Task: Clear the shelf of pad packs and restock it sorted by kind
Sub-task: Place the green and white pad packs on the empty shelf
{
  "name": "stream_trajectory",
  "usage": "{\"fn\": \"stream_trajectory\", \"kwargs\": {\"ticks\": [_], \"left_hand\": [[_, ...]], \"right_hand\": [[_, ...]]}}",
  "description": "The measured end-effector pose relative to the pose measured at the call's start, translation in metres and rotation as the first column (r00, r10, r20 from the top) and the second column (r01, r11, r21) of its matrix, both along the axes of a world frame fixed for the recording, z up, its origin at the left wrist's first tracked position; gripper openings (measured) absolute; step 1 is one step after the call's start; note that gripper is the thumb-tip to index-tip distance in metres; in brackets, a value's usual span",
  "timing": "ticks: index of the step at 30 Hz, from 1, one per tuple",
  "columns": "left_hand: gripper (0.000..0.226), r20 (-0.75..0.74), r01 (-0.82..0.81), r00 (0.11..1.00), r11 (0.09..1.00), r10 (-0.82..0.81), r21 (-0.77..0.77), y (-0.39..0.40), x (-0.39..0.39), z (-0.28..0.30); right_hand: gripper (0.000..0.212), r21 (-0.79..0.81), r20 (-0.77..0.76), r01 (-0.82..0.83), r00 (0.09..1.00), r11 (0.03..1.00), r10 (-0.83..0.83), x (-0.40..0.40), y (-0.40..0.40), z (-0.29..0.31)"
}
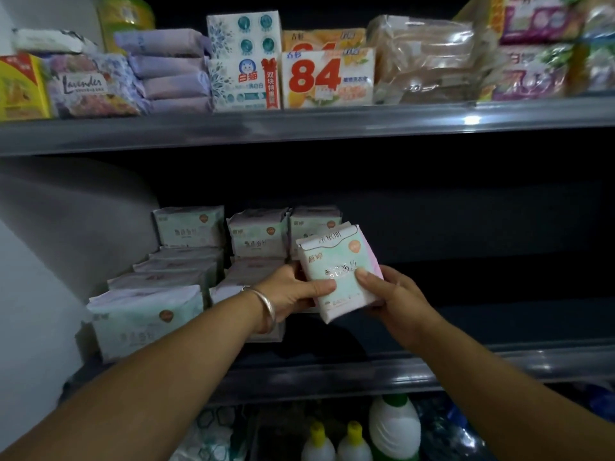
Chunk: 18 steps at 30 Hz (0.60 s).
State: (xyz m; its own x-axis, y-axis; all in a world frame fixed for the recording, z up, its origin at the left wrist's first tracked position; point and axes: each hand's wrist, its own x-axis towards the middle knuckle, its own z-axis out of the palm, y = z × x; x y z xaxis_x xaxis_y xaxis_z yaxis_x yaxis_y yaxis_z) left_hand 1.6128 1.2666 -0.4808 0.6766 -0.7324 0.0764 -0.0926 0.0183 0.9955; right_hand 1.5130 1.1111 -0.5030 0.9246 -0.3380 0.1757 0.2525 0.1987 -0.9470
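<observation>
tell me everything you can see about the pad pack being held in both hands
The pale green and white soft plastic pad pack is flat and squarish, with glossy film, dark printed characters, a small orange badge near its top right and a pink edge along its right side. It is tilted, top leaning left, in front of the middle shelf, just right of the stocked packs. The left hand grips its lower left and the right hand its lower right, thumbs on the front.

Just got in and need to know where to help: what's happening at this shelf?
A person is restocking pad packs. The left hand and right hand together hold one pad pack in front of the middle shelf. Rows of packs already fill its left end; the right side looks dark and bare.
</observation>
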Motion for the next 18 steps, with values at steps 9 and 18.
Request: {"fn": "stream_trajectory", "kwargs": {"ticks": [9, 18], "left_hand": [[0.083, 0.487, -0.18, 0.857, 0.983, 0.171, -0.028, -0.007, 0.008, 0.012], [0.076, 0.987, -0.24, 0.129, 0.962, -0.097, 0.126, -0.009, 0.01, -0.001]], "right_hand": [[0.053, 0.04, -0.229, -0.077, 0.97, 0.996, 0.084, -0.01, -0.018, 0.013], [0.043, 0.156, -0.285, -0.022, 0.956, 0.987, 0.066, -0.004, -0.01, 0.016]]}}
